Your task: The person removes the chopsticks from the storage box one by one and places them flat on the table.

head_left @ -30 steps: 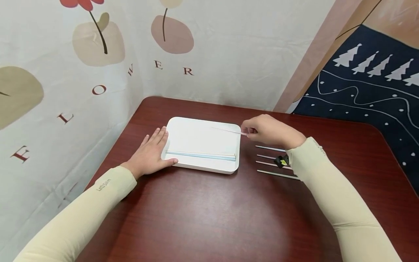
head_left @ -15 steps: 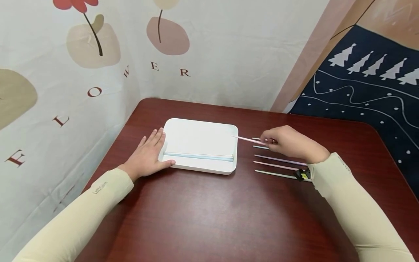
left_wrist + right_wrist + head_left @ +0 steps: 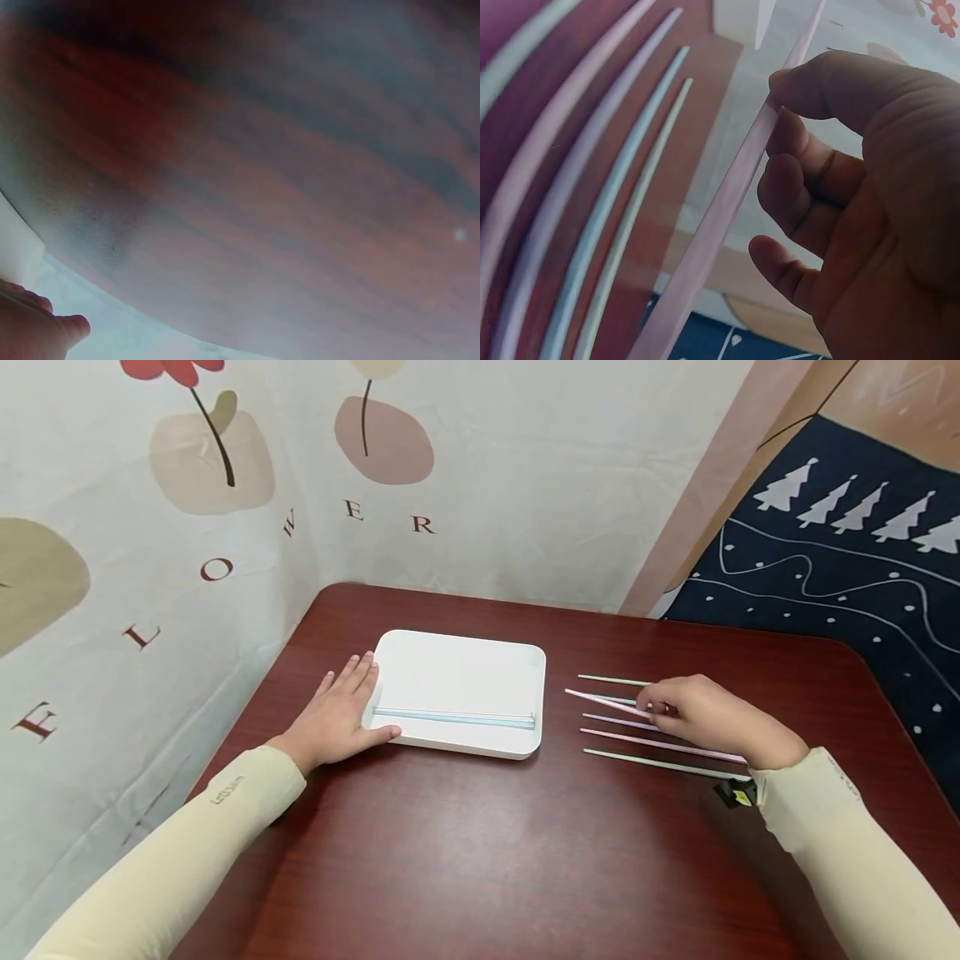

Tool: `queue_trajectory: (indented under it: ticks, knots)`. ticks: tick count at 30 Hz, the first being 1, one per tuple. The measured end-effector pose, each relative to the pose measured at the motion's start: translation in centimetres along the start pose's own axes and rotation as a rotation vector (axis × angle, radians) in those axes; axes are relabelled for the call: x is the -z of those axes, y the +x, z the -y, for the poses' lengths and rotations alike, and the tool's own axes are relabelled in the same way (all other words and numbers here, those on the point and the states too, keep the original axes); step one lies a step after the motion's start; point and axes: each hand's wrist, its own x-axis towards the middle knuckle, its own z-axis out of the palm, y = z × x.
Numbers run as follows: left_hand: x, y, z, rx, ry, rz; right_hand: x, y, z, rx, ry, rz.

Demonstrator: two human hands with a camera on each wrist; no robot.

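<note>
My right hand [image 3: 697,714] pinches a pink chopstick [image 3: 727,187] between thumb and fingers, over a row of chopsticks right of the tray. That row holds a green chopstick [image 3: 611,679] at the back, then a blue chopstick [image 3: 619,202], a purple chopstick [image 3: 577,172], a pink chopstick [image 3: 637,737] and a pale green chopstick [image 3: 652,762] at the front. With fingers spread, my left hand [image 3: 333,714] rests on the left edge of the white tray [image 3: 457,668]. Light blue and white sticks [image 3: 453,719] lie together along the tray's near side.
The dark red wooden table [image 3: 480,843] runs up to a white printed curtain [image 3: 540,510] at the back and left. A navy cloth with white trees [image 3: 840,585] hangs at the right. A small black wrist device [image 3: 737,792] sits at the right cuff.
My right hand has drawn back to the right and nearer, carrying the pink chopstick from above the tray to over the row of chopsticks. The left hand stays on the tray edge.
</note>
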Motion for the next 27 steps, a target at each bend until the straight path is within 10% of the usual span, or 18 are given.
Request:
queue_trajectory:
  ticks: [27]
  knots:
    - [-0.1, 0.0, 0.0, -0.003, 0.001, -0.004, -4.2, -6.4, -1.4, 0.104, 0.006, -0.028]
